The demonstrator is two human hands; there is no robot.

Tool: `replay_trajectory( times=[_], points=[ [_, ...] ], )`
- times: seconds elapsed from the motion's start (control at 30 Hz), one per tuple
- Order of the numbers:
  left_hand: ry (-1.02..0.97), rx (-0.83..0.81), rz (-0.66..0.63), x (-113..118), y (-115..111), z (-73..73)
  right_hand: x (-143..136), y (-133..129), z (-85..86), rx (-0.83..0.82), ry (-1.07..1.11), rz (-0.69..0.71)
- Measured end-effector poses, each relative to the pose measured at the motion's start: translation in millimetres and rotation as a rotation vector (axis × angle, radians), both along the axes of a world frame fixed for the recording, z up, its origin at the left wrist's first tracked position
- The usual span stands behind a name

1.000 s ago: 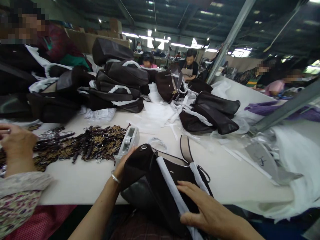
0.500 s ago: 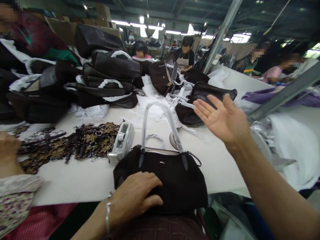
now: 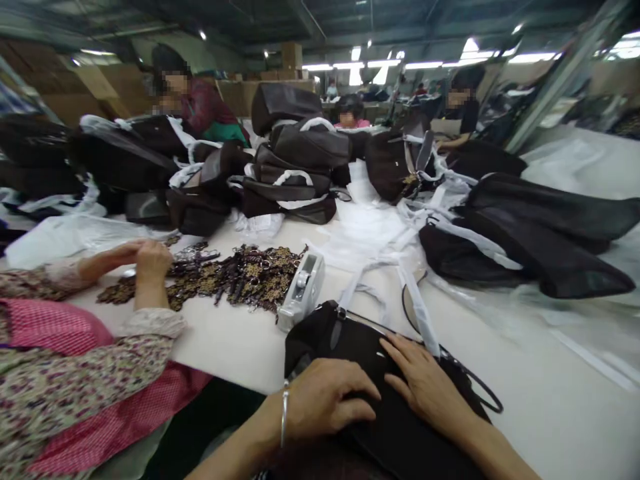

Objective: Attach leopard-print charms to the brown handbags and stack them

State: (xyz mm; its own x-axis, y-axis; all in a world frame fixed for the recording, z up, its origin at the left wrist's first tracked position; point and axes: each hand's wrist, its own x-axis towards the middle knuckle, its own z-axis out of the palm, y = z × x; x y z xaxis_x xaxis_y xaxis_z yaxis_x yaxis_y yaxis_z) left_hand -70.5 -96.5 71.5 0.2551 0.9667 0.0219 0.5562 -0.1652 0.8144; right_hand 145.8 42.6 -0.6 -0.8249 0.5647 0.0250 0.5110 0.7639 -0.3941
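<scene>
A black handbag lies at the near table edge, its handles wrapped in white paper and standing up. My left hand, with a silver bangle at the wrist, rests on the bag's front, fingers loosely spread and holding nothing. Flat on the same side, near the top seam and the small metal logo, lies my right hand with its fingers apart. A dark loop strap sticks out from the bag's right end. Just behind its left end stands a grey tape dispenser.
Metal flower charms with rings lie heaped left of the dispenser. A co-worker's hands are at that heap. Dark handbags are stacked behind, and more lie at right. White paper sheets cover the table's middle.
My right hand has come down from the air onto the handbag. The view has swung left. At right, a dark bag now lies on top of the others.
</scene>
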Motion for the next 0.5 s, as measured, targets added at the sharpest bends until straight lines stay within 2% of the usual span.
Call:
replay_trajectory(
  times=[0.07,0.13,0.2,0.23,0.3,0.37,0.43,0.5],
  points=[
    [-0.103,0.075,0.261,-23.6,-1.8,2.1,0.9,4.3,-24.5,0.065,-0.035,0.025],
    [-0.084,0.159,0.662,-57.8,-5.6,-5.3,2.1,7.8,-33.1,0.084,-0.036,0.028],
    [0.034,0.217,1.031,-97.6,-11.2,-23.9,1.0,10.6,-33.0,0.080,-0.009,0.012],
    [0.125,0.224,1.131,-117.3,-14.8,-36.5,-0.6,11.9,-32.1,0.073,0.013,0.001],
    [0.336,0.189,1.155,-151.1,-23.1,-64.4,-4.6,13.9,-31.1,0.053,0.056,-0.019],
    [0.515,0.149,1.082,-173.8,-30.8,-90.5,-8.2,14.8,-31.7,0.030,0.088,-0.033],
    [0.631,0.124,0.990,-185.1,-34.5,-110.3,-10.1,14.7,-32.4,0.012,0.105,-0.042],
    [0.704,0.106,0.944,-189.1,-32.5,-122.0,-10.3,14.2,-32.5,0.000,0.114,-0.045]
  ],
)
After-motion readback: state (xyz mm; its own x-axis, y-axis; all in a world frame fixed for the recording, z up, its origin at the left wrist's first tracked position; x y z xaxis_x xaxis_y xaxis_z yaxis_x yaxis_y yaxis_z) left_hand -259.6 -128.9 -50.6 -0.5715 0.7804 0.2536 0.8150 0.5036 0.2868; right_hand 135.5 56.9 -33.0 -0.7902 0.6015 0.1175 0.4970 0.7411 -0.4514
